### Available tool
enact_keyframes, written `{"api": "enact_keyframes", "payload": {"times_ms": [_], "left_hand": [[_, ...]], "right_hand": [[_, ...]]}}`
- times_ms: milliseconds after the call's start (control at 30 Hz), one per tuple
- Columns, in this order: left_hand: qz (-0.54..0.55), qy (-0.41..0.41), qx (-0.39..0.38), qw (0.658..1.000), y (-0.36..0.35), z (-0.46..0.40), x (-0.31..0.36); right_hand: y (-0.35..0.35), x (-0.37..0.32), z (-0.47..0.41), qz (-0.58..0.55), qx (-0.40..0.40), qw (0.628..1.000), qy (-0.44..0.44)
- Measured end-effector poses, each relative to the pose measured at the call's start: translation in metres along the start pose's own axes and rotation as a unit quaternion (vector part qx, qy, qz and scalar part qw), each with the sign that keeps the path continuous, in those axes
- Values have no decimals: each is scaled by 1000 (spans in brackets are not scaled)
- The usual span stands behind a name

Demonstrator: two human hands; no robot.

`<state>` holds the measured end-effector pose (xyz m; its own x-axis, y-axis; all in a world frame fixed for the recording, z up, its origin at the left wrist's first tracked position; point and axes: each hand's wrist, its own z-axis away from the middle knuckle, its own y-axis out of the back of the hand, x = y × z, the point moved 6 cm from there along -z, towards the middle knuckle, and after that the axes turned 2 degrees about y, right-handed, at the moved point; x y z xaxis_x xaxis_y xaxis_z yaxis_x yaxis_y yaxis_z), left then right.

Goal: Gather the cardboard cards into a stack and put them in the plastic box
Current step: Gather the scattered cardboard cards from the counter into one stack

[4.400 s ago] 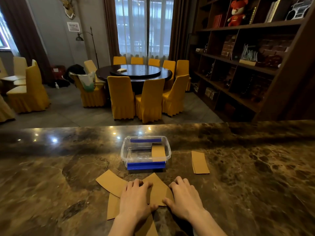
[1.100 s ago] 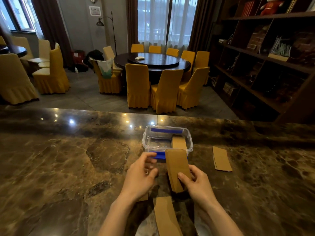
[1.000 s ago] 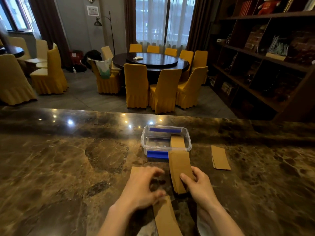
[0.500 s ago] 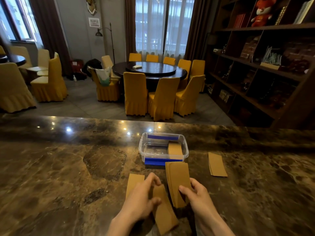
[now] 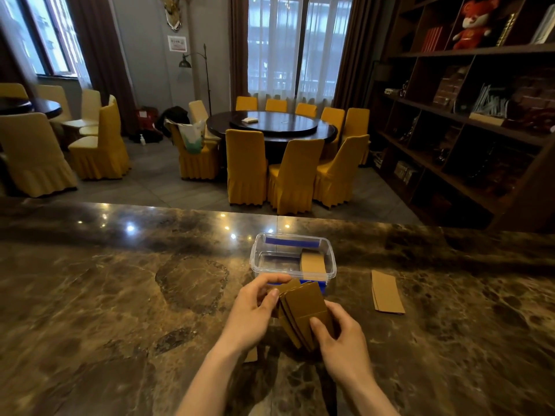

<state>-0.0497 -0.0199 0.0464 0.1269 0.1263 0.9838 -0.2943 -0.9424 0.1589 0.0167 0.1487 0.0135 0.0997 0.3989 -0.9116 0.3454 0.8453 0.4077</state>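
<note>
Both hands hold a fanned stack of brown cardboard cards [image 5: 303, 310] just above the marble counter. My left hand [image 5: 252, 313] pinches the stack's upper left edge, thumb on top. My right hand [image 5: 342, 337] grips its lower right end. Right behind the stack stands the clear plastic box [image 5: 258, 259] with blue clips, open, with cardboard cards [image 5: 313, 261] leaning inside at its right. Another small pile of cards [image 5: 386, 292] lies flat on the counter to the right. A corner of one card [image 5: 251, 355] shows under my left wrist.
The dark marble counter [image 5: 120, 295] stretches wide to both sides. Beyond its far edge are a round table with yellow chairs [image 5: 270, 163] and a dark bookshelf [image 5: 480, 130] at the right.
My left hand lifted a card off the counter and brought it onto the stack held by my right hand. The stack now sits between both hands, closer to the box.
</note>
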Motion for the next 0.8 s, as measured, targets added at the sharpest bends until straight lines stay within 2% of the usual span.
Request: {"api": "enact_keyframes", "payload": {"times_ms": [100, 200, 300, 333, 400, 467, 500, 633, 800], "left_hand": [[10, 1, -10, 1000, -2, -2, 0], [-16, 5, 21, 1000, 9, -7, -9], [-172, 10, 72, 982, 33, -7, -26], [-246, 20, 56, 967, 38, -7, -35], [-373, 74, -30, 925, 41, -5, -56], [-457, 125, -117, 873, 40, -2, -74], [-481, 133, -134, 856, 40, 0, -79], [-522, 102, -111, 840, 41, -3, -77], [-518, 119, -149, 834, 40, -7, -78]], "right_hand": [[-1, -1, -1, -17, -19, 1000, -13], [-1, 4, -1, -36, -42, 998, -39], [6, 11, 1, -63, -30, 995, -65], [7, 14, 2, -72, -27, 994, -78], [8, 18, 3, -79, -24, 992, -99], [7, 21, 3, -84, -26, 990, -113], [7, 22, 3, -85, -29, 989, -119], [5, 23, 2, -86, -37, 987, -132], [-2, 19, 3, -82, -53, 985, -139]]}}
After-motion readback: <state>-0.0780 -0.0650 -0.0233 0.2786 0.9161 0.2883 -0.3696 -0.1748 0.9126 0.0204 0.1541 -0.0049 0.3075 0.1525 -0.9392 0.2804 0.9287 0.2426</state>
